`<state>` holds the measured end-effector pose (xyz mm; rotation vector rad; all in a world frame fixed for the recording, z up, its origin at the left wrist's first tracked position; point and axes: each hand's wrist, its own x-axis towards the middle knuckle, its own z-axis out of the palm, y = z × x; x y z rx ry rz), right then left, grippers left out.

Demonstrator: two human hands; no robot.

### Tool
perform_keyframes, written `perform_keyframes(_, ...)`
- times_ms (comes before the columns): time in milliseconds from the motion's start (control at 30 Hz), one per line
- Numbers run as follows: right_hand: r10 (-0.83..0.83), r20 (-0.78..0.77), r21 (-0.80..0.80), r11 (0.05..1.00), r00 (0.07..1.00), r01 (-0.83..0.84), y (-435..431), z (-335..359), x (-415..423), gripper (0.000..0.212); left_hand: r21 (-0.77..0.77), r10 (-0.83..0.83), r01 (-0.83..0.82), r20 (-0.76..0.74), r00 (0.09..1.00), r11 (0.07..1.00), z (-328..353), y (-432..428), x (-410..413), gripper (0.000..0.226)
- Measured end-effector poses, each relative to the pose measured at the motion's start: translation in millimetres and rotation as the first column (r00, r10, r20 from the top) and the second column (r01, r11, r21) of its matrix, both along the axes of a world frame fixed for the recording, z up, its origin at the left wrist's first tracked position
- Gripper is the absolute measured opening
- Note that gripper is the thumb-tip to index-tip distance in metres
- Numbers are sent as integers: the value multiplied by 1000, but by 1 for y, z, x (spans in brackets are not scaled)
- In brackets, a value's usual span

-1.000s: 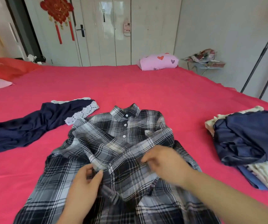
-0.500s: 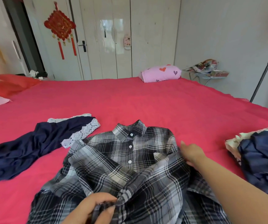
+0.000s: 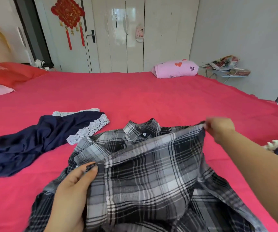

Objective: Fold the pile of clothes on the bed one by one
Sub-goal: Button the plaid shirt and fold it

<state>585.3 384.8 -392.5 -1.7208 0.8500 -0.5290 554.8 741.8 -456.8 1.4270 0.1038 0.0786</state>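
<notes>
Both hands pinch a limp plaid shirt [image 3: 143, 173]: left hand [image 3: 72, 190] and right hand [image 3: 218, 129] grasp the soft, light fold's ends.

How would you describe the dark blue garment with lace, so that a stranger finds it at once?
Start from the wide red bed. Left of the grey plaid shirt lies a crumpled navy blue garment. Only it has white lace trim along one end.
</notes>
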Motion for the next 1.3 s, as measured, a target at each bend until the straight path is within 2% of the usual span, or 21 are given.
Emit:
perform_keyframes(67,91,358,228,957,929,-182,20,11,18,18,-115,52,-63,-93,994,991,-9,11,7,15)
perform_keyframes(133,211,417,259,905,884,-338,41,9,33,40,-137,134,-155,-157,979,978,-23,27,11,26)
perform_keyframes(200,417,207,76,895,885,-439,58,-7,38,42,-95,169,-192,-207,964,977,-35,41,11,25)
perform_keyframes(300,450,-137,-258,844,882,-470,68,-40,26,35,-96,137,-166,-251,958,981,-47,50,11,22)
perform_keyframes(367,393,-363,-489,691,845,-532,64,-63,9,35,-119,94,-128,-259,961,985,-49,50,10,19)
perform_keyframes(433,307,-511,-627,506,803,-592,54,-83,-13,43,-115,45,-75,-247,968,990,-50,50,5,13)
perform_keyframes(500,254,-577,-647,437,776,-624,39,-91,-41,58,-9,37,-41,-245,969,999,-50,49,-2,18)
perform_keyframes(567,243,-658,-602,400,713,-691,26,-95,-65,74,185,52,-12,-216,975,983,-47,47,-11,37)
perform_keyframes(667,211,-699,-597,354,684,-720,19,-93,-88,66,368,62,7,-175,983,930,-44,46,-20,79)
perform_keyframes(767,17,-670,-671,414,742,-615,11,-78,-99,47,342,43,16,-163,986,939,-41,52,-25,80)
perform_keyframes(833,-39,-698,-647,461,715,-607,-1,-71,-104,43,260,-33,87,-204,978,962,-40,54,-31,71)
perform_keyframes(867,-32,-730,-607,489,683,-626,-3,-68,-105,45,295,-61,128,-227,972,947,-39,54,-35,74)
perform_keyframes(933,25,-784,-511,543,620,-667,3,-64,-106,51,469,-54,164,-238,970,868,-43,53,-40,86)
perform_keyframes(967,76,-771,-492,561,633,-666,9,-62,-104,52,557,-18,141,-220,975,818,-42,52,-41,90)
perform_keyframes(1033,199,-620,-537,597,759,-596,27,-58,-99,50,722,57,30,-96,994,691,-34,49,-46,87)
perform_keyframes(1067,242,-510,-597,592,825,-542,38,-57,-95,49,809,43,-62,45,998,584,-31,46,-49,81)
perform_keyframes(1133,311,-400,-723,471,862,-505,67,-57,-87,45,883,-136,-287,358,924,372,-31,35,-48,64)
perform_keyframes(1167,344,-418,-761,372,841,-531,80,-61,-83,43,891,-272,-353,428,862,284,-33,28,-46,55)
perform_keyframes(1200,355,-480,-763,281,802,-582,90,-67,-79,45,923,-387,-337,383,839,184,-36,22,-43,48)
perform_keyframes(1233,329,-566,-730,226,756,-645,96,-76,-78,48,970,-434,-229,241,868,81,-38,20,-38,47)
perform_keyframes(1300,195,-734,-605,248,651,-757,83,-97,-82,52,989,-324,144,-149,934,-39,-52,26,-21,59)
